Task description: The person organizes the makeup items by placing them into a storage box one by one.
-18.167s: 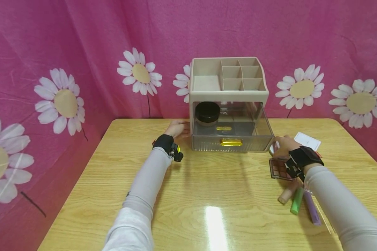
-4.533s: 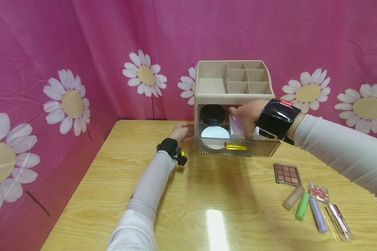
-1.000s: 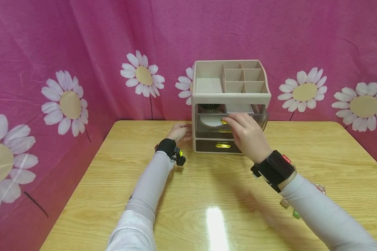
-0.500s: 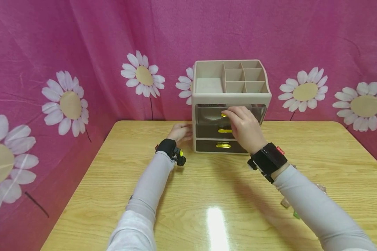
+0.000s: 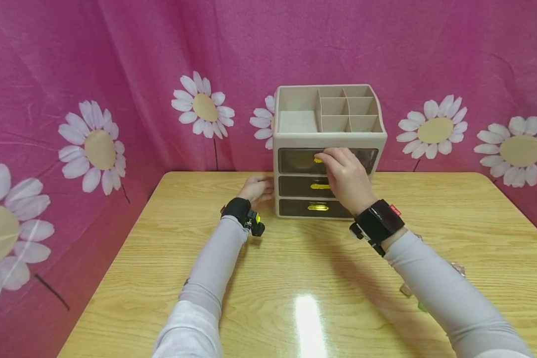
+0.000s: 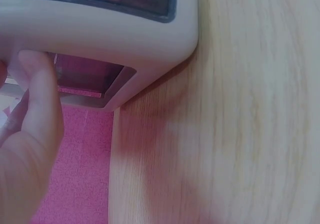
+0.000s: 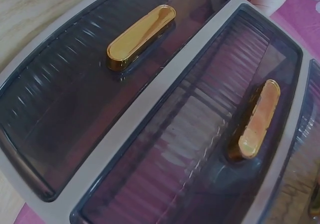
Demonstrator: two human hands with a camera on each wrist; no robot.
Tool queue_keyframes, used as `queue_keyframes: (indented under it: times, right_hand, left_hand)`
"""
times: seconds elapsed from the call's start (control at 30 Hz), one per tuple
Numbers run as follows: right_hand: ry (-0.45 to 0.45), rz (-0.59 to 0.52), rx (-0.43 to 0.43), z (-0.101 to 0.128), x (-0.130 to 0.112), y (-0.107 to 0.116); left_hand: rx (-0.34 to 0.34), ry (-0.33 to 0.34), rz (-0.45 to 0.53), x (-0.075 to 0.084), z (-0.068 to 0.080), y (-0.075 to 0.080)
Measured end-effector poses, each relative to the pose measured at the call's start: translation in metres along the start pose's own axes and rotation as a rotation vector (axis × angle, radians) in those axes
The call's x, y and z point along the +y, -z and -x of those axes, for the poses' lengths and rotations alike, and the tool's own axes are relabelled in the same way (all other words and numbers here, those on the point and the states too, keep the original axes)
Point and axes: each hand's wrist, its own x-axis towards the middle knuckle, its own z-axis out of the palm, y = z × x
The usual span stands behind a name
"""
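Observation:
A cream makeup organizer with dark see-through drawers stands toward the back of the table. My right hand pinches the gold handle of the top drawer, whose front sits flush with the frame. The lower two drawers are also pushed in; the middle handle and bottom handle show in the right wrist view. Against the organizer's left side rests my left hand, fingers extended. In the left wrist view its thumb lies along a cutout in that side wall.
Divided compartments top the organizer. Partly hidden beneath my right forearm lie a beige tube, a green tube and a clear compact. A pink flowered curtain hangs behind the wooden table.
Earlier my right hand set a white box into the pulled-out top drawer beside a black jar and a white round. Over the last second it pushed that drawer in flush. My left hand stayed put.

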Motion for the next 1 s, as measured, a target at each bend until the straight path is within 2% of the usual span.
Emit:
queue_keyframes:
  times: [0.57,0.7,0.83,1.0]
  right_hand:
    - [-0.004,0.012,0.002,-0.001,0.003,-0.002]
    - [-0.001,0.001,-0.022,0.0,0.002,0.0]
    - [-0.02,-0.011,-0.037,0.004,-0.003,0.002]
    - [0.003,0.022,0.006,0.018,-0.011,0.0]
  left_hand:
    - [0.01,-0.003,-0.007,0.0,-0.003,-0.001]
    - [-0.001,-0.011,0.002,-0.001,-0.002,0.0]
    - [-0.01,-0.016,0.013,-0.002,-0.001,0.001]
    - [-0.007,-0.014,-0.002,-0.001,0.0,0.0]
